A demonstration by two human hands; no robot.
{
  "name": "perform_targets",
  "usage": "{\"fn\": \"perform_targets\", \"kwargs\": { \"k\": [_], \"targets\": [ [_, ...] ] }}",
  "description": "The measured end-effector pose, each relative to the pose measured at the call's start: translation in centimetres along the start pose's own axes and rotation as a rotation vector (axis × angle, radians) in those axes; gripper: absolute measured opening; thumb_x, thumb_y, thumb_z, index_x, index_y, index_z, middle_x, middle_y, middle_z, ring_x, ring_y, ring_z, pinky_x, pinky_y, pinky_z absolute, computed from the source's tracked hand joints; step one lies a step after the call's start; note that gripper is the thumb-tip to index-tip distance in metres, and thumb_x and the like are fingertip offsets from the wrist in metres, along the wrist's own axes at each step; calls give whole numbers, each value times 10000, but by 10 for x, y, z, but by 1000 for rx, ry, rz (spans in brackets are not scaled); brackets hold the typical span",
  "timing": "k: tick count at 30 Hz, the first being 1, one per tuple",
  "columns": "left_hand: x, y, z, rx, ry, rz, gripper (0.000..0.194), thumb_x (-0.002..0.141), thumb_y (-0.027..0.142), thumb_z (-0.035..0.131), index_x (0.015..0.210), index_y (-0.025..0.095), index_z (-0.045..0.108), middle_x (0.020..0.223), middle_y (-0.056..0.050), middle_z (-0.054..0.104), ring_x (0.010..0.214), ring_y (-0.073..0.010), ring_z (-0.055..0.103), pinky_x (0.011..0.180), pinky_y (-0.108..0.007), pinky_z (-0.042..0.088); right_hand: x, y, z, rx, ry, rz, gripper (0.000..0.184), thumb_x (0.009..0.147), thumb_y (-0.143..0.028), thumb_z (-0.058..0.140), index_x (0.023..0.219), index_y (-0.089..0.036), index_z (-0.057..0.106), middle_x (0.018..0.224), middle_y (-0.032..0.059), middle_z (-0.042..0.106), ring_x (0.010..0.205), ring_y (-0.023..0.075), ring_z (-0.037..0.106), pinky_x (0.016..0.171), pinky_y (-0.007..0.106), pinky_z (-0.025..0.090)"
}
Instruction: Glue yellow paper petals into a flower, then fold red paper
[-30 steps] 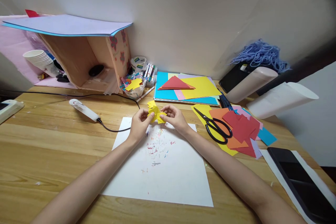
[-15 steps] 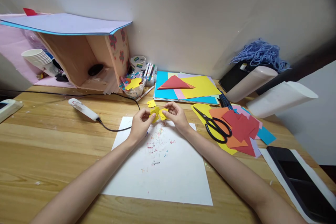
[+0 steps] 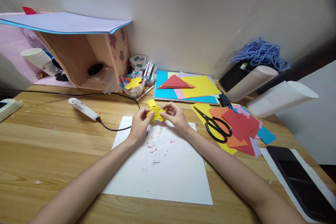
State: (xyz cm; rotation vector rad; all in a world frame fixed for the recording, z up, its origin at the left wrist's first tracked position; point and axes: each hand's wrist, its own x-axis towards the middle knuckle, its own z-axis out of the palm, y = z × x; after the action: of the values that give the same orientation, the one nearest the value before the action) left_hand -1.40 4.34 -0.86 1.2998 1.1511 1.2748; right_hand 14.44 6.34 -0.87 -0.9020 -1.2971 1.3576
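Observation:
Between both hands, over the top of a marked white paper sheet (image 3: 168, 178), are yellow paper pieces (image 3: 155, 112) with cut edges. My left hand (image 3: 141, 121) pinches the left part between thumb and fingers. With thumb and forefinger my right hand (image 3: 175, 116) grips the right part. The two parts meet or overlap; whether they are joined I cannot tell. Just behind them lies another small yellow piece (image 3: 151, 103). Black-handled scissors (image 3: 215, 126) rest on coloured paper to the right of my right hand.
A white corded hand tool (image 3: 83, 109) lies at left, its black cord running behind my left hand. At the back stand an open box (image 3: 119, 56), a tub of paper scraps (image 3: 134, 89) and a coloured paper stack (image 3: 201, 86). A phone (image 3: 299, 182) is at right.
My right hand has moved slightly left, bringing its yellow piece against the one in my left hand. The gap between the two pieces has closed. My left hand has hardly moved.

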Motion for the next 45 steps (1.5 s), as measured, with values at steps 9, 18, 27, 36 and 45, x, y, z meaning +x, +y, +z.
{"fn": "perform_targets", "kwargs": {
  "k": [9, 18, 27, 36, 45],
  "targets": [
    [0, 0, 0, 58, -4, 0, 204, 731, 358, 593, 740, 158, 555, 718, -9, 564, 671, -129, 523, 617, -225, 415, 2, 3, -3, -35, 59, 17, 298, 636, -330, 709, 839, -202, 532, 640, -49, 453, 595, 90, 454, 555, 213, 433],
    [1, 0, 0, 75, -1, -3, 211, 706, 367, 609, 722, 161, 566, 709, -6, 574, 664, -132, 527, 611, -225, 412, 3, 4, -6, -29, 30, 45, 311, 627, -342, 712, 843, -198, 542, 623, -54, 447, 573, 86, 446, 539, 211, 414],
    [0, 2, 0, 58, 16, 5, 198, 733, 355, 589, 743, 162, 548, 728, -7, 569, 678, -129, 530, 621, -223, 418, 3, 4, -4, 34, 58, 99, 304, 587, -337, 741, 764, -184, 546, 714, -24, 541, 652, 96, 523, 597, 224, 460],
    [0, -2, -1, 37, 51, -1, 215, 732, 372, 590, 770, 162, 560, 759, -11, 581, 693, -131, 538, 627, -223, 420, 3, 5, -3, 26, 49, 128, 309, 578, -370, 735, 729, -178, 546, 697, -23, 555, 623, 101, 542, 573, 238, 463],
    [-1, 3, 0, 52, 21, -13, 205, 743, 360, 582, 753, 160, 541, 743, -10, 560, 683, -127, 523, 617, -224, 408, 3, 2, -2, 13, 48, 128, 281, 574, -329, 743, 710, -176, 551, 679, -26, 553, 619, 92, 525, 579, 228, 438]
  ]
}}
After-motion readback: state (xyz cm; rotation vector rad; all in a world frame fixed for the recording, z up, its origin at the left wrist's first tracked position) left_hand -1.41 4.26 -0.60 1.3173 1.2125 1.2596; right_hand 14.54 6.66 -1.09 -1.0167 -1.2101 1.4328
